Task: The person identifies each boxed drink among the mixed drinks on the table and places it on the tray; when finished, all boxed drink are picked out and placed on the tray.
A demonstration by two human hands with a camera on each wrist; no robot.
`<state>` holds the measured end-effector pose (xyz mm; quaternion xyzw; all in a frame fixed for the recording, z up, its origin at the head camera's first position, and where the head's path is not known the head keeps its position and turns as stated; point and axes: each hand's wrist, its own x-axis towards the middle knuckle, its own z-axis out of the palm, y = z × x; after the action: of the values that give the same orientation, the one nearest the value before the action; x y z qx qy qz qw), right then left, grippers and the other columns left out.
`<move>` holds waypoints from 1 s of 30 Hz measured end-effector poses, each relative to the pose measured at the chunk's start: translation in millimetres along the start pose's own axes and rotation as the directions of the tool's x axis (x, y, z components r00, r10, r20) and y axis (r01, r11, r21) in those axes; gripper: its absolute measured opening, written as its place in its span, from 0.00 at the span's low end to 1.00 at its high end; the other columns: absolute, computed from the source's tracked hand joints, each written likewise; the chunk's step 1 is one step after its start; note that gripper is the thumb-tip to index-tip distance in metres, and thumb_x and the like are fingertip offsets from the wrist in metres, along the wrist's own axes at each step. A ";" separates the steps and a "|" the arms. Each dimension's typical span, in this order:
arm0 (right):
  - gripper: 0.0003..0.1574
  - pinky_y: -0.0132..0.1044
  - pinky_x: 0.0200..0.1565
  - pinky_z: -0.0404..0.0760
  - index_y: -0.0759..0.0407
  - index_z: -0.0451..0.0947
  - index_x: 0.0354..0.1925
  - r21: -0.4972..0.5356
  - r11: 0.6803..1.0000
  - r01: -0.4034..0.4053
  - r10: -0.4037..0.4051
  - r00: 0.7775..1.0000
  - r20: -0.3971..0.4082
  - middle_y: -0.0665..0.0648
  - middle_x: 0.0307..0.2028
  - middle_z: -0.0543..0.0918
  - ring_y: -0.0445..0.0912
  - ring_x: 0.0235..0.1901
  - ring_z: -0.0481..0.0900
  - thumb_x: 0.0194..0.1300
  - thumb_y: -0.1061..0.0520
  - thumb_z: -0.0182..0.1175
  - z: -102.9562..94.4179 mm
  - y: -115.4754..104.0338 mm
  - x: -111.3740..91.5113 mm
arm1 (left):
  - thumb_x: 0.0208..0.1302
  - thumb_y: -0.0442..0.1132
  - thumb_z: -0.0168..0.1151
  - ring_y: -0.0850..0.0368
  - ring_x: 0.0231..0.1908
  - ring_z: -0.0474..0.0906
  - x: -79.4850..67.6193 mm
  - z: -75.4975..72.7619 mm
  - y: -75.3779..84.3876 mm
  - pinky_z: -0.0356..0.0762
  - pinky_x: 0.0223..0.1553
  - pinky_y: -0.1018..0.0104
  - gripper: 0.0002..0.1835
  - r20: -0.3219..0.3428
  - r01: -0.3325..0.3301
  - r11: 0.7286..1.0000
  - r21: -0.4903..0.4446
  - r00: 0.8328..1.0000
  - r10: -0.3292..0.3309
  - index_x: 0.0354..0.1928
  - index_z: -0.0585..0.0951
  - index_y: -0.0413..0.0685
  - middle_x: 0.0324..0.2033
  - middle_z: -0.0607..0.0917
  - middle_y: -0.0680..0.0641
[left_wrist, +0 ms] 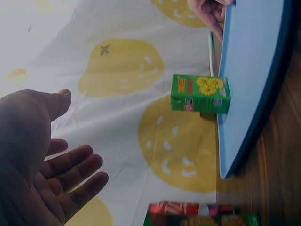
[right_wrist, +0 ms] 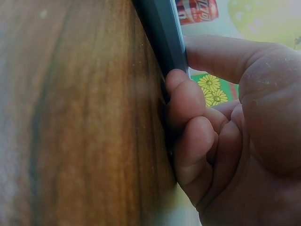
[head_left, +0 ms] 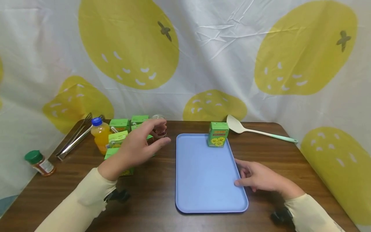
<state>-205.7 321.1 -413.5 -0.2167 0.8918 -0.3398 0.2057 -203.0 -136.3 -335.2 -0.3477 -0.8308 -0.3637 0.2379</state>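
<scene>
A light blue tray [head_left: 208,174] lies on the wooden table. My right hand [head_left: 258,176] pinches its right rim, thumb on top and curled fingers at the underside, as the right wrist view shows. One green drink carton [head_left: 218,135] with yellow flowers stands upright at the tray's far right corner. Left of the tray, my left hand [head_left: 140,143] is held over a group of green cartons [head_left: 118,137], fingers spread and nothing between them. It partly hides those cartons and a red can [head_left: 160,131] behind it. In the left wrist view the palm and fingers [left_wrist: 77,162] are bare.
An orange drink bottle [head_left: 100,135] with a blue cap stands beside the cartons. Metal tongs [head_left: 72,141] and a green-lidded spice jar [head_left: 40,163] are at the far left. A spatula [head_left: 255,131] lies behind the tray on the right. A patterned curtain [head_left: 214,58] borders the table.
</scene>
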 end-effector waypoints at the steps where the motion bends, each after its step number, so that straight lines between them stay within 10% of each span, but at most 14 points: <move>1: 0.64 0.37 0.23 0.77 0.75 0.56 0.84 0.002 1.000 0.003 -0.003 1.000 0.000 0.52 0.27 0.81 0.47 0.17 0.77 0.70 0.45 0.79 -0.2 -0.4 0.4 | 0.69 0.36 0.81 0.51 0.50 0.87 -3.1 -3.4 -1.3 0.91 0.48 0.52 0.31 -0.009 -0.008 1.000 0.004 1.000 0.008 0.70 0.79 0.39 0.53 0.88 0.44; 23: 0.65 0.38 0.23 0.78 0.74 0.57 0.84 -0.016 1.000 -0.001 0.001 1.000 -0.010 0.52 0.27 0.81 0.46 0.17 0.77 0.70 0.43 0.79 -1.9 0.4 -0.7 | 0.67 0.41 0.81 0.39 0.67 0.79 -66.2 -58.0 -29.1 0.80 0.61 0.34 0.35 -0.030 0.094 0.959 0.267 0.996 -0.089 0.73 0.79 0.43 0.68 0.81 0.41; 30: 0.65 0.39 0.22 0.79 0.74 0.56 0.84 0.006 1.000 0.008 -0.008 1.000 -0.006 0.52 0.27 0.81 0.46 0.16 0.76 0.70 0.44 0.80 0.3 1.3 -0.5 | 0.62 0.39 0.83 0.42 0.63 0.80 -81.4 -70.6 -39.9 0.77 0.62 0.43 0.34 -0.042 0.080 0.955 0.287 0.997 -0.071 0.69 0.82 0.40 0.63 0.84 0.42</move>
<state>-205.4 322.1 -414.5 -0.2188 0.8905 -0.3438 0.2023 -170.4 -243.3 -361.6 -0.2715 -0.8838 -0.2530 0.2849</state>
